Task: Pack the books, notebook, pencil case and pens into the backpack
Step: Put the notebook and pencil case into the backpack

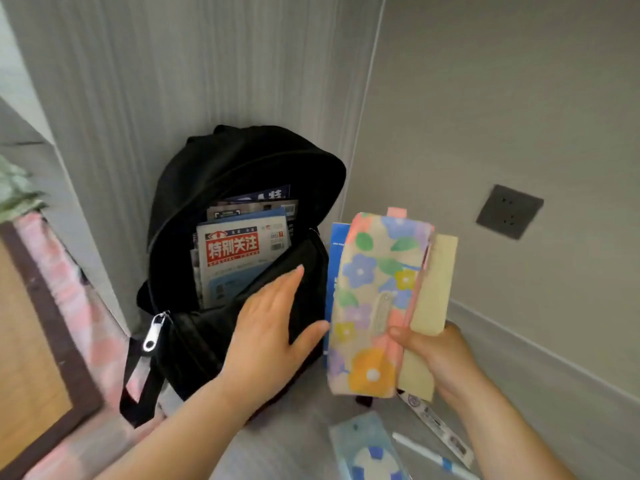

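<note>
A black backpack [214, 174] stands unzipped against the wall, with several magazines [242, 251] upright inside. My left hand [273, 327] lies flat and open on the backpack's front panel. My right hand [436, 355] grips a floral pencil case [374, 299] together with a pale yellow notebook [433, 289], holding them upright just right of the bag. A blue book [334, 271] stands behind the pencil case, mostly hidden. Two pens [436, 431] lie on the floor under my right forearm.
A blue-and-white patterned pouch [367, 448] lies on the grey floor at the bottom. A dark wall socket [509, 211] is on the right wall. A wooden frame with pink cloth [52, 306] borders the left.
</note>
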`<control>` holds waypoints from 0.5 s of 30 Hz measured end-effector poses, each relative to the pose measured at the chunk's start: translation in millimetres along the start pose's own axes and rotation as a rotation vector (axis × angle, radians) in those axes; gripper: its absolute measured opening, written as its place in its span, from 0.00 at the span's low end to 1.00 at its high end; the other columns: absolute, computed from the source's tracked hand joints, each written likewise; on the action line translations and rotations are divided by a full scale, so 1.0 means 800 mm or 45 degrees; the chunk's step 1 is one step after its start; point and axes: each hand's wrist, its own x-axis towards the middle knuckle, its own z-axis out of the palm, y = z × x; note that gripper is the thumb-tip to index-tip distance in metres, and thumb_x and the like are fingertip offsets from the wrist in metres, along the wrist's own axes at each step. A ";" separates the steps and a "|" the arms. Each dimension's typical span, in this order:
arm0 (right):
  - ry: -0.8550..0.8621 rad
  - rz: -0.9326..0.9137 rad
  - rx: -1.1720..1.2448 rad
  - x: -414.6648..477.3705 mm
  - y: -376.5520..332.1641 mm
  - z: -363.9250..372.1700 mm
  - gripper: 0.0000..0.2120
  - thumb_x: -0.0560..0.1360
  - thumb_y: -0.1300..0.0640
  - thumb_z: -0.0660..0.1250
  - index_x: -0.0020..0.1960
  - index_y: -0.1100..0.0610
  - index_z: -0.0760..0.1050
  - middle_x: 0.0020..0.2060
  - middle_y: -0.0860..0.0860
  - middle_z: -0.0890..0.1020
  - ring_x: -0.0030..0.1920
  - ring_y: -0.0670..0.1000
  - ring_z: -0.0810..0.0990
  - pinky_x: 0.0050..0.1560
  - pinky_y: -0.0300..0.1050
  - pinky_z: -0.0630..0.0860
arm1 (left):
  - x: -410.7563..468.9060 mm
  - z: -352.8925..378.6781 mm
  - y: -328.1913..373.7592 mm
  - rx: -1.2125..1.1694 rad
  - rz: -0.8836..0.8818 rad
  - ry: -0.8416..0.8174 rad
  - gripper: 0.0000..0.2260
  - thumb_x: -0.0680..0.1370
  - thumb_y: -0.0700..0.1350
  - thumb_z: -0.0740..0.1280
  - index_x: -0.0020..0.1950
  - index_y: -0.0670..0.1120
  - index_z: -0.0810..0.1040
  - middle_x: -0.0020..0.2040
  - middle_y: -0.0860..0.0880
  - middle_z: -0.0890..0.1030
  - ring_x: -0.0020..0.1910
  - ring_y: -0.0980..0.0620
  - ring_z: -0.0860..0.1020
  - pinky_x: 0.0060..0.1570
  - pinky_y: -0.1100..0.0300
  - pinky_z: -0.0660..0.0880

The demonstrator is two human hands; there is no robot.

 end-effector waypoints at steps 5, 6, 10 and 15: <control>0.102 -0.254 -0.013 0.053 -0.050 0.046 0.14 0.66 0.74 0.67 0.35 0.55 0.78 0.20 0.40 0.81 0.24 0.37 0.79 0.27 0.29 0.76 | 0.026 -0.044 -0.061 0.762 -0.148 -0.210 0.30 0.70 0.54 0.69 0.69 0.45 0.67 0.64 0.45 0.76 0.65 0.44 0.72 0.65 0.47 0.67; 0.105 -0.312 0.008 0.063 -0.059 0.059 0.15 0.67 0.74 0.66 0.35 0.54 0.77 0.21 0.39 0.81 0.25 0.37 0.79 0.28 0.29 0.77 | 0.028 -0.042 -0.072 0.795 -0.110 -0.206 0.29 0.72 0.56 0.66 0.70 0.49 0.63 0.64 0.48 0.76 0.64 0.47 0.73 0.63 0.53 0.69; 0.027 -0.479 0.144 0.093 -0.091 0.121 0.20 0.67 0.75 0.65 0.31 0.51 0.81 0.26 0.38 0.83 0.31 0.37 0.81 0.33 0.30 0.78 | 0.030 -0.051 -0.086 0.741 0.024 -0.381 0.29 0.46 0.53 0.81 0.45 0.54 0.84 0.19 0.49 0.78 0.16 0.55 0.75 0.18 0.72 0.64; -0.256 -0.464 0.162 0.117 -0.092 0.202 0.18 0.66 0.76 0.64 0.37 0.53 0.78 0.29 0.43 0.84 0.33 0.40 0.82 0.38 0.35 0.80 | 0.029 -0.062 -0.107 0.730 0.265 -0.358 0.27 0.39 0.49 0.81 0.38 0.54 0.85 0.12 0.50 0.70 0.11 0.55 0.69 0.17 0.74 0.62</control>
